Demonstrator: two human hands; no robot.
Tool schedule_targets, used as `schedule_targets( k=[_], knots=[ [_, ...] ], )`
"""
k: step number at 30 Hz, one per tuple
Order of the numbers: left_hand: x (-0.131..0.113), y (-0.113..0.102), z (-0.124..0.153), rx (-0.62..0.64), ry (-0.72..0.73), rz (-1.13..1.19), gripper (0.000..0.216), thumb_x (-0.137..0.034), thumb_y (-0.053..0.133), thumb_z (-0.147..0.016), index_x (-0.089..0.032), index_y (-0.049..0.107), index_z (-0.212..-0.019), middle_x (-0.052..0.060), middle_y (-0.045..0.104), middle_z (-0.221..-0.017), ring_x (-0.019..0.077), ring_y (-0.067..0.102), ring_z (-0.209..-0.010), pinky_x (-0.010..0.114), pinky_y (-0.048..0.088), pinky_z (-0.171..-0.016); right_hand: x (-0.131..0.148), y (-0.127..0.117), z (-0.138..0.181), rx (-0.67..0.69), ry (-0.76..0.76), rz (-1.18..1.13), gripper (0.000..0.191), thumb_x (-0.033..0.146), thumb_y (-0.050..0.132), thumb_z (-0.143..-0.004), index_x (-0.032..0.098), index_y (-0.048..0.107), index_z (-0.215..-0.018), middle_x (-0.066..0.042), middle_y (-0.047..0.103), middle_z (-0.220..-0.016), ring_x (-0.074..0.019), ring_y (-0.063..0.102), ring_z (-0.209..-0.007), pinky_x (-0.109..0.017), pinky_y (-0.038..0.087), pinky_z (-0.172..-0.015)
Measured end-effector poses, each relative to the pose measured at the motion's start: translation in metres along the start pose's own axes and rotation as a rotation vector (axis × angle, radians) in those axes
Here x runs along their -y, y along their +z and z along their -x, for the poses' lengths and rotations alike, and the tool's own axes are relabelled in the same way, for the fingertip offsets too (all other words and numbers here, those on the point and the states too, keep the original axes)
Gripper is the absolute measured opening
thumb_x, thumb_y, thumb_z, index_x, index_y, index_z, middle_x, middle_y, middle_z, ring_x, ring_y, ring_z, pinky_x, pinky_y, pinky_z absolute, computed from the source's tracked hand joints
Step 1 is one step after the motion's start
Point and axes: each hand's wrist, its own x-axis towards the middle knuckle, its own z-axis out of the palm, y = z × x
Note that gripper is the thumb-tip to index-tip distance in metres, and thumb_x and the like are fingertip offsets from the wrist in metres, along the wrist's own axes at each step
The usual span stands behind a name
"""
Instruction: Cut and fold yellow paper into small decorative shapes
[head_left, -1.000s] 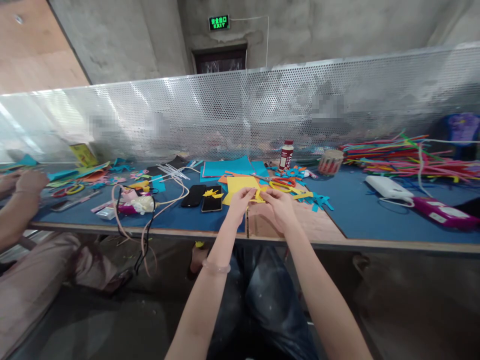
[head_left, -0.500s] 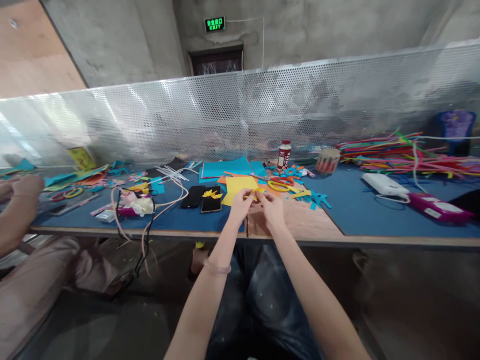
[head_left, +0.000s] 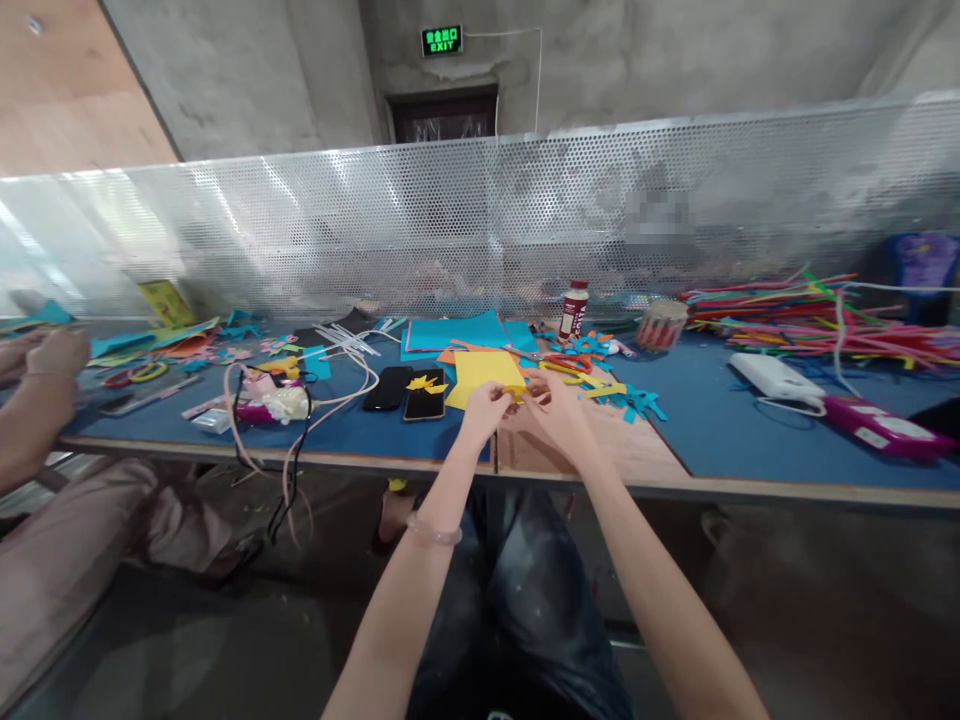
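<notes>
Between my two hands is a small piece of yellow paper (head_left: 514, 393), partly hidden by the fingers. My left hand (head_left: 484, 412) pinches it from the left. My right hand (head_left: 556, 408) has its fingers curled at the right side of the piece, thumb and fingertips on it. Just behind my left hand lies a yellow paper sheet (head_left: 480, 368). Yellow-handled scissors (head_left: 564, 378) rest beyond my right hand, beside blue paper cut-outs (head_left: 641, 402). To the left, yellow paper cut-outs (head_left: 427, 384) lie on a dark phone (head_left: 424, 404).
A bottle (head_left: 574, 308) and a round container (head_left: 661, 326) stand at the back. Pipe cleaners (head_left: 825, 325) are heaped at the right, near a white power bank (head_left: 776, 380). Cables and a glue gun (head_left: 281, 405) lie left. A co-worker's hands (head_left: 49, 355) are at far left.
My right hand has shifted slightly right and its fingers have opened out a little from their tighter grip. My left hand keeps its pinch on the yellow paper. The view has tilted slightly.
</notes>
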Motion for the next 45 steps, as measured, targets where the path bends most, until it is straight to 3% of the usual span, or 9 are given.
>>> schedule_targets(
  k=[4,11,17,25,35,45],
  knots=[
    [0.002,0.000,-0.001,-0.017,0.046,-0.066,0.020,-0.027,0.058,-0.074,-0.012,0.062,-0.086,0.005,0.064,-0.067,0.0128,0.059,-0.057,0.023,0.044,-0.055,-0.008,0.005,0.000,0.005,0.047,0.016,0.018,0.027,0.049,-0.082,0.019,0.053,-0.098,-0.007,0.063,-0.092,-0.0178,0.060,-0.075,-0.033,0.048,-0.069],
    [-0.002,0.001,0.000,-0.044,0.065,-0.093,0.020,-0.029,0.058,-0.075,-0.012,0.064,-0.086,0.005,0.064,-0.067,0.0124,0.057,-0.056,0.025,0.043,-0.057,-0.006,0.006,0.007,-0.016,0.055,0.029,0.010,0.026,0.048,-0.082,0.019,0.051,-0.089,-0.005,0.061,-0.080,-0.0169,0.059,-0.070,-0.029,0.046,-0.063],
    [-0.006,0.000,0.003,-0.042,0.110,-0.137,0.020,-0.031,0.059,-0.075,-0.013,0.065,-0.083,0.005,0.065,-0.068,0.0136,0.058,-0.060,0.025,0.044,-0.061,-0.007,0.007,0.005,0.029,-0.097,0.159,0.018,0.019,0.045,-0.082,0.019,0.059,-0.094,-0.008,0.060,-0.091,-0.0173,0.057,-0.072,-0.030,0.047,-0.064],
    [-0.007,0.003,0.004,0.012,0.065,-0.081,0.027,-0.034,0.059,-0.075,-0.014,0.065,-0.091,0.004,0.063,-0.068,0.0125,0.057,-0.061,0.024,0.042,-0.059,-0.012,0.007,0.006,-0.019,-0.119,0.169,0.022,0.018,0.046,-0.082,0.019,0.059,-0.100,-0.009,0.061,-0.093,-0.0190,0.056,-0.074,-0.033,0.048,-0.069],
    [-0.024,0.006,0.011,0.063,-0.004,0.038,0.028,-0.042,0.058,-0.074,-0.015,0.064,-0.080,0.001,0.059,-0.062,0.0104,0.051,-0.057,0.021,0.037,-0.053,-0.004,0.003,0.007,-0.054,-0.085,0.135,0.025,0.023,0.045,-0.083,0.019,0.060,-0.102,-0.010,0.062,-0.093,-0.0190,0.057,-0.074,-0.035,0.048,-0.071],
    [-0.028,0.006,0.013,0.085,-0.056,0.053,0.031,-0.045,0.058,-0.074,-0.016,0.063,-0.084,0.003,0.061,-0.069,0.0116,0.057,-0.060,0.021,0.039,-0.053,-0.010,0.003,0.008,-0.096,-0.141,0.199,0.023,0.021,0.044,-0.086,0.019,0.063,-0.099,-0.011,0.062,-0.099,-0.0231,0.055,-0.094,-0.039,0.044,-0.086]
  ],
)
